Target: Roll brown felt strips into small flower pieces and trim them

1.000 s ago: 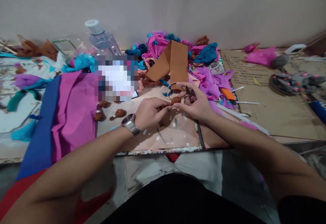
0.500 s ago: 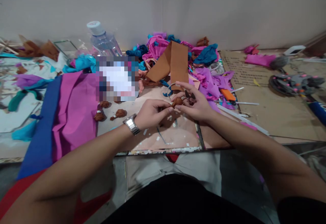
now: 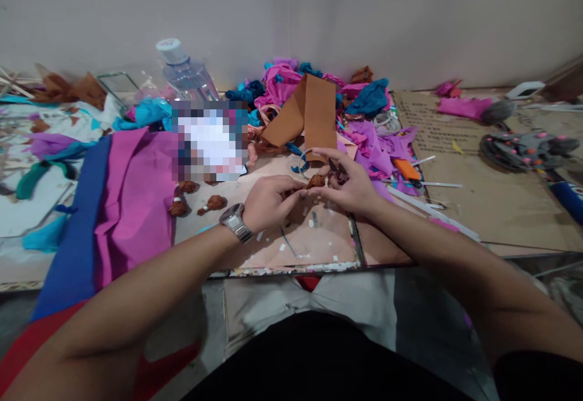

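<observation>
Between my hands is a small crumpled ball of brown crepe paper with a twisted tail. My left hand, wearing a metal watch on the wrist, pinches the tail side. My right hand steadies the ball with thumb and fingers. A small dark pointed object, whose kind I cannot make out, is also tucked in its palm. Just behind the fingers stands a pale ring, perhaps a tape roll. Similar brown paper balls lie left of my left hand, some with white bands.
Folded brown paper strips lie ahead, before a heap of pink and blue paper scraps. A clear bottle stands behind a blurred-out patch. Pink sheets hang at left. An orange-handled cutter and cardboard are at right.
My fingers have shifted slightly around the brown paper ball, and my left wrist has turned a little. The dark object sits at a different angle in my right hand.
</observation>
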`<state>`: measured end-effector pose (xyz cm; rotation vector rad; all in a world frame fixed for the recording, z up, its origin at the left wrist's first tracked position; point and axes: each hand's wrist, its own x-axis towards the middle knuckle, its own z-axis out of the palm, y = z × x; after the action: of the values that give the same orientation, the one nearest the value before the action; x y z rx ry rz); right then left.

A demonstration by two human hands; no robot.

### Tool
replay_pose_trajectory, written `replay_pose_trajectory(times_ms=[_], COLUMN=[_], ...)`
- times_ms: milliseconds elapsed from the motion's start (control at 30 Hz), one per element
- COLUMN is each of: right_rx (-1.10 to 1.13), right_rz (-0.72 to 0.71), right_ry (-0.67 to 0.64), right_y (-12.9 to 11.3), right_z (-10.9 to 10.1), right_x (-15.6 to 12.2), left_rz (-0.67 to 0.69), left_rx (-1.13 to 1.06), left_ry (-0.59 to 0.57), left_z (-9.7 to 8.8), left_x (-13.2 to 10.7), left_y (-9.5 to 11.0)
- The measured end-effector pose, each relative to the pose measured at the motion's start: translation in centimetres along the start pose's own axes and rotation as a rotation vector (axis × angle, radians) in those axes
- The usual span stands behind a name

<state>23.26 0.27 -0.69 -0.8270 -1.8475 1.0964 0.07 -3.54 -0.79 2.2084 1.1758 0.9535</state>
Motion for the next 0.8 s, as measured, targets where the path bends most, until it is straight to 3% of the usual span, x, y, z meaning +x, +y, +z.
replay_pose_trajectory(times_ms=[200, 367, 500, 633, 800], right_rx=[-0.019, 0.093, 0.393, 0.58, 0.663], right_rz=[0.008, 0.051, 0.167, 0.314, 0.404], right_ry=[0.016, 0.142, 0.274, 0.181, 0.112], right_y=[0.6, 0.1, -0.4, -0.5, -0.7], right_z=[-0.3, -0.1, 0.5, 1.3, 1.6], right_x=[-0.2, 0.3, 0.8, 0.7, 0.4], left_rz=[-0.061, -0.345, -0.495, -0.536, -0.498], left_rx=[-0.055, -0.452, -0.771, -0.933, -1.066], left_ry=[-0.022, 0.036, 0.149, 0.218, 0.131], left_z=[0.1, 0.1, 0.3, 0.4, 0.1], left_x=[0.1, 0.4, 0.8, 0.9, 0.8], left_y=[0.0, -0.6, -0.8, -0.3, 0.3])
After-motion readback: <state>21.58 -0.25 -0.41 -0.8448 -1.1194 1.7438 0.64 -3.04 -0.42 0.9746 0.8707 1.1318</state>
